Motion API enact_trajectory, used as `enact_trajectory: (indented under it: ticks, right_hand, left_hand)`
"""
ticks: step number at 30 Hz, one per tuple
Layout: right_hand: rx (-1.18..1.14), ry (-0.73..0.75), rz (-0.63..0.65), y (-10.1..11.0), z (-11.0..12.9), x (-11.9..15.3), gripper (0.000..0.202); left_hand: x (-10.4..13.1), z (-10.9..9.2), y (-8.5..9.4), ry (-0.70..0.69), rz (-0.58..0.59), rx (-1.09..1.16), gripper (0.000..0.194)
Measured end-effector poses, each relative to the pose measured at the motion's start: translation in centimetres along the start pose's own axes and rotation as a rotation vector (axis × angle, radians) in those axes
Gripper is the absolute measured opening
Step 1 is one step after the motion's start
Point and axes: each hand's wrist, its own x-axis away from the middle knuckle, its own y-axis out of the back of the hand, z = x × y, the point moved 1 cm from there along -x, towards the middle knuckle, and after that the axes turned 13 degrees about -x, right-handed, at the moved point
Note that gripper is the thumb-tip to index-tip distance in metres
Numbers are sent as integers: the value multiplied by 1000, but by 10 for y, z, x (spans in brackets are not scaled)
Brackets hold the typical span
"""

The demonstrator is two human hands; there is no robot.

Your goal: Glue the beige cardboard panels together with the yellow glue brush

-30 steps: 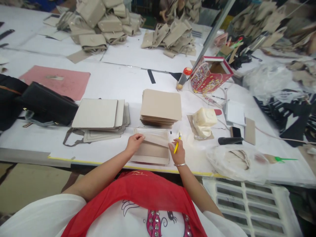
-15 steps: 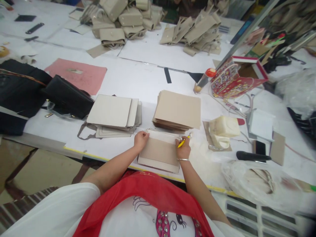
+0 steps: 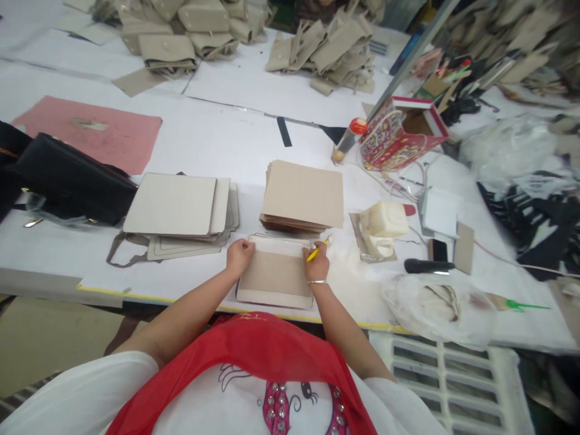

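Note:
A flat, light beige panel (image 3: 274,296) with rounded corners lies at the table's near edge, a darker tan sheet (image 3: 273,272) across its middle. At its upper left corner, my left hand (image 3: 240,256) is closed in a pinch on the panel's edge. My right hand (image 3: 318,264) is closed around a yellow pen (image 3: 313,254) and rests on the panel's upper right edge. Just beyond the panel stands a stack of tan sheets (image 3: 303,190). Left of it is a pile of pale panels (image 3: 170,202) with a strap poking out beneath.
A yellowish block (image 3: 384,219) sits to the right, near a phone (image 3: 437,250) and a black-handled tool (image 3: 426,266). A plastic bag (image 3: 408,302) lies at the near right. Farther back are a red paper bag (image 3: 394,142), a black bag (image 3: 72,178) and heaped beige bag pieces (image 3: 203,24).
The view has shifted to the right, so everything on the table appears farther left. My hands keep the same places on the panel, and the pen stays in my right hand.

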Motion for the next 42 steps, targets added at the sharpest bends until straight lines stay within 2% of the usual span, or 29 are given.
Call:
enact_trajectory:
  ticks: [15, 24, 31, 42]
  right_hand:
    - [67, -8, -41, 0, 1, 0, 38]
    - [-26, 66, -6, 5, -1, 7, 36]
    - [-129, 187, -75, 11, 7, 14, 33]
    - [2, 20, -71, -3, 1, 3, 33]
  left_hand:
    - [-1, -1, 1, -42, 16, -69, 23]
    - [3, 2, 0, -83, -17, -86, 27]
    - [4, 1, 0, -121, -41, -157, 28]
    - [4, 0, 0, -116, -27, -144, 28]
